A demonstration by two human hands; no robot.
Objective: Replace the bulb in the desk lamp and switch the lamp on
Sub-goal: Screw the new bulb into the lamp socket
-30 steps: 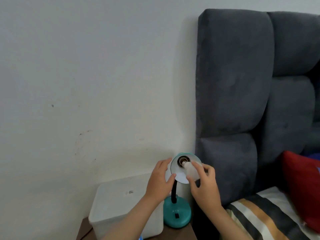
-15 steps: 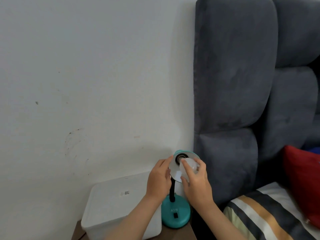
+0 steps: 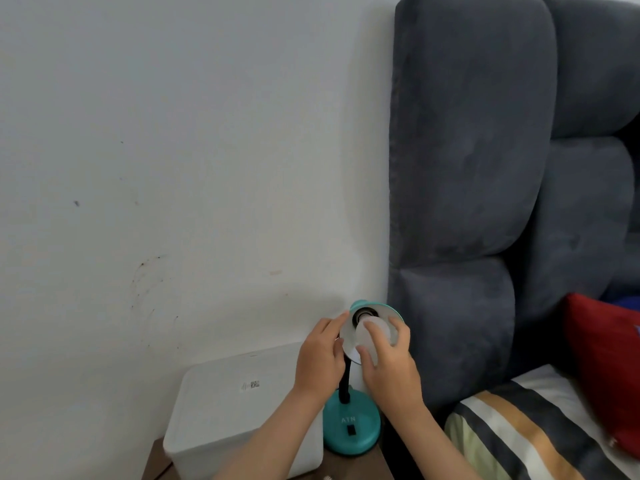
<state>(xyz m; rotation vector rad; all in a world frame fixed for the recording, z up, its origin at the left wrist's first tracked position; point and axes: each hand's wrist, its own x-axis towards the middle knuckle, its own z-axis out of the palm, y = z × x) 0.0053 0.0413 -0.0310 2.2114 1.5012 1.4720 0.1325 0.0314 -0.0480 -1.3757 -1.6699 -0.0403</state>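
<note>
Wall: a pale white wall (image 3: 180, 140) fills the left, with faint brownish scuffs low down.
Headboard: a dark grey padded headboard (image 3: 464, 161) stands against it on the right.
Bed: a striped cover (image 3: 512, 434) and a red cushion (image 3: 606, 368).
Nightstand: a brown wooden top (image 3: 154, 462) bearing a white plastic box (image 3: 221, 407).
Light: soft and even.

We see a dark brown wooden bedside table (image 3: 157, 460) at the bottom edge, only its top partly in view. Below and left of our left hand (image 3: 320, 362), a white rectangular plastic box with a lid (image 3: 228, 410) sits on it. Directly beneath both hands, the round teal base of the desk lamp (image 3: 351, 429) stands on the tabletop, just beside the box. Below and right of our right hand (image 3: 389, 368), a bed with a striped cover (image 3: 512, 434) lies against the grey padded headboard (image 3: 467, 202).
</note>
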